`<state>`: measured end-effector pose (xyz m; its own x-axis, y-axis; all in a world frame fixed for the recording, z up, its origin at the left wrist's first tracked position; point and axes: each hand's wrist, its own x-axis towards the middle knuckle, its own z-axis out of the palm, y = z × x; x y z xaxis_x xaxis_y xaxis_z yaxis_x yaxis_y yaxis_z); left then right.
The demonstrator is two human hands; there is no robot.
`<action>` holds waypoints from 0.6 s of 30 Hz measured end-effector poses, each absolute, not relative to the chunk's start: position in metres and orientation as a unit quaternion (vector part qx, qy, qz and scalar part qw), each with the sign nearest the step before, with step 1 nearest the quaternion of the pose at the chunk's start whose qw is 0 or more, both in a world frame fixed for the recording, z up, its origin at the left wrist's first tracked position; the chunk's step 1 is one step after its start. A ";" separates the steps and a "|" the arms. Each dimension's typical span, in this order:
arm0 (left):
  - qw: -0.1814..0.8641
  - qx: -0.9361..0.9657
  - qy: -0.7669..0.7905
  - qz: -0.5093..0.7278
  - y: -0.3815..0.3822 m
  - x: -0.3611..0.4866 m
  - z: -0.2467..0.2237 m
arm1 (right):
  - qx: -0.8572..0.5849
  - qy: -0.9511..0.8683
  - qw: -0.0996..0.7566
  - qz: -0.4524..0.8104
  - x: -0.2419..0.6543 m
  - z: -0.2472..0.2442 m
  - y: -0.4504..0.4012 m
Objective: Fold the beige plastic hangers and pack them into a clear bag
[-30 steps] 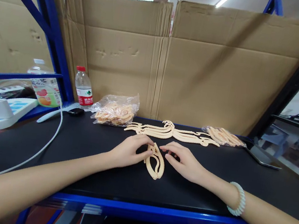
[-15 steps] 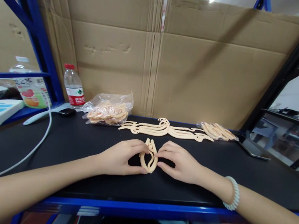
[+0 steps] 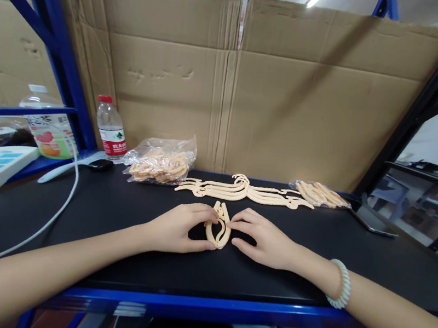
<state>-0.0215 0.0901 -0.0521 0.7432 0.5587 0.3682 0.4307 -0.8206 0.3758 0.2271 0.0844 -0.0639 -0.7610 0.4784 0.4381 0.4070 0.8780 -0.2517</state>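
Observation:
A folded cream plastic hanger [image 3: 223,238] lies on the black table [image 3: 123,265] between my two hands. My left hand [image 3: 182,227] grips its left side, the fingers at its upper part and the thumb at its lower end. On the other side, my right hand [image 3: 263,237] is curved with thumb and fingers apart, a fingertip touching the hanger's right edge. Behind them several unfolded cream hangers [image 3: 223,191] lie together in a row, their hooks toward the back.
A clear bag of cream parts [image 3: 162,166] is at the back left, beside a red-capped bottle [image 3: 110,127]. Another bag [image 3: 318,193] and a phone [image 3: 371,222] lie at the back right. A white cable [image 3: 56,216] crosses the left side. Cardboard [image 3: 313,118] stands behind.
The folded hanger's lower end has shifted slightly up, away from the table's front edge. Both hands have stayed nearly in place, and the view has moved a little.

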 end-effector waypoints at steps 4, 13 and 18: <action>0.102 0.931 0.275 0.216 0.090 -0.022 -0.051 | -0.243 -0.936 0.243 0.078 0.228 -0.064 0.085; 0.091 0.933 0.281 0.204 0.091 -0.023 -0.051 | -0.241 -0.938 0.234 0.081 0.229 -0.065 0.085; 0.073 0.933 0.296 0.193 0.089 -0.023 -0.054 | -0.248 -0.941 0.219 0.073 0.229 -0.065 0.085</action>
<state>-0.0227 0.0885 -0.0537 0.7506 0.5801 0.3165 0.5240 -0.8143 0.2498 0.2286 0.0851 -0.0646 -0.7804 0.4990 0.3767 0.4351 0.8661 -0.2460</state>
